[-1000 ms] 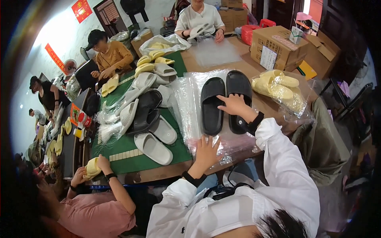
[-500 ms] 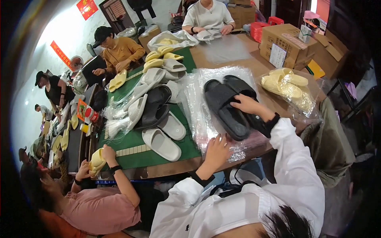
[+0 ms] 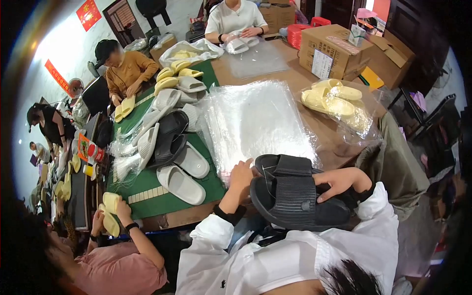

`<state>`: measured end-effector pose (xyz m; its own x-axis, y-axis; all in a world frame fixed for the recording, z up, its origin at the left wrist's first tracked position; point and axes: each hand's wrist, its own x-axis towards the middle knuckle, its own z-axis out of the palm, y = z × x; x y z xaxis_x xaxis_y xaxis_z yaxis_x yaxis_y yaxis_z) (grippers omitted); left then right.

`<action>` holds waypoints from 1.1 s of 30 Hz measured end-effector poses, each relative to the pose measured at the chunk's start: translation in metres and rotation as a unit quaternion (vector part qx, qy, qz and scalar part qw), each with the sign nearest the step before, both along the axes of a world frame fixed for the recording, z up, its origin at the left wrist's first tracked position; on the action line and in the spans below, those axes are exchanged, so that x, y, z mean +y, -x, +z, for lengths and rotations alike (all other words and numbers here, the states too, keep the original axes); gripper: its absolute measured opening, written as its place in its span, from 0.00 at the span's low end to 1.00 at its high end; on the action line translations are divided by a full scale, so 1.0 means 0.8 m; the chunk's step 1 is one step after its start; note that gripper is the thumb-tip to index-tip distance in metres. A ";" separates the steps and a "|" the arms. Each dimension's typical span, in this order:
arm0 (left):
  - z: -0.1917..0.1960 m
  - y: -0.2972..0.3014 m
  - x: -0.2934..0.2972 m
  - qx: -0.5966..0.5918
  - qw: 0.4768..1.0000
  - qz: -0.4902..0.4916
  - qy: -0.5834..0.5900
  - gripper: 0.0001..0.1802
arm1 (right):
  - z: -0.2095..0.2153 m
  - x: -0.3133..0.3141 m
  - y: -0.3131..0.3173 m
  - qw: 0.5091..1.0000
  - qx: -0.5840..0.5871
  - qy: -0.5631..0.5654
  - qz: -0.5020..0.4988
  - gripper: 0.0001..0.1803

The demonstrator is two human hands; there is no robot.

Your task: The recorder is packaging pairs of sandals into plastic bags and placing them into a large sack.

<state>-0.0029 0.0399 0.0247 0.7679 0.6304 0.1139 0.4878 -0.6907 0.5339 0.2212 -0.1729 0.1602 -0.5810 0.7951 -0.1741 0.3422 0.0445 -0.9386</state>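
A pair of black slide slippers (image 3: 295,196) is in my right hand (image 3: 339,183), raised off the table at its near edge and close to my body. My fingers wrap over the strap of one slipper; the second slipper lies behind the front one, partly hidden. My left hand (image 3: 239,181) is at the near edge of a stack of clear plastic bags (image 3: 258,115), fingers stretched out beside the slipper toes. Those fingertips are partly hidden, but nothing shows in their hold.
Grey slippers (image 3: 182,184), black slippers (image 3: 169,137) and yellow slippers (image 3: 174,73) lie on a green mat (image 3: 147,206) at the left. Bagged yellow slippers (image 3: 337,101) and a cardboard box (image 3: 334,51) stand at the right. Co-workers handle slippers around the table.
My right hand has lifted the black slippers off the bag stack and brought them toward me, turning them sideways. My left hand has moved slightly up and left. The view has shifted right.
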 end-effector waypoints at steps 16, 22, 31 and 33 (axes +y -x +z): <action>0.032 -0.004 0.023 -0.119 0.983 -0.086 0.106 0.16 | 0.022 -0.001 -0.020 0.999 -0.001 -0.028 -0.032 0.22; 0.031 0.004 0.026 -0.102 0.982 -0.143 -0.070 0.12 | 0.032 -0.012 -0.034 0.998 -0.024 -0.043 -0.037 0.26; 0.051 -0.007 0.013 -0.092 0.987 -0.010 -0.134 0.11 | 0.038 -0.007 -0.025 1.000 0.004 -0.009 0.017 0.25; 0.046 0.000 0.011 -0.014 0.973 -0.004 -0.231 0.15 | 0.035 -0.006 -0.025 0.999 0.022 0.000 0.031 0.25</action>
<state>-0.0027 0.0490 0.0618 0.7650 0.5007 0.4052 0.4706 -0.8640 0.1791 0.2411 -0.1773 0.1880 -0.6358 0.7576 -0.1478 0.2979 0.0642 -0.9524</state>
